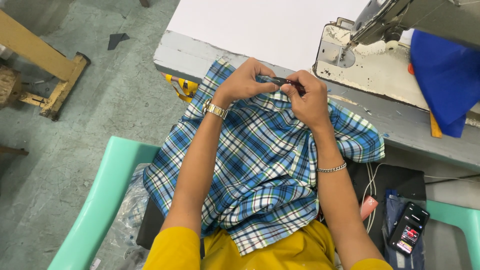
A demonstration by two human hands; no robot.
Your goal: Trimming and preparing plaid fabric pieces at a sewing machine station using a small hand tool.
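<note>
Pinching the top edge of the blue plaid garment (260, 165) draped over the lap: left hand (245, 82) holds the fold taut, right hand (307, 100) grips a small dark tool (282, 81) at the seam, sewing machine (370, 65) just beyond

A blue, white and green plaid garment (260, 165) lies crumpled over the person's lap. Its upper edge is bunched against the grey table (400, 125) edge.

Slim black rectangular phone (409, 228), near right, screen lit w/ dark, red & white picture. Crumpled clear plastic bag (127, 215), near left, under mint-green chair arm.
</note>
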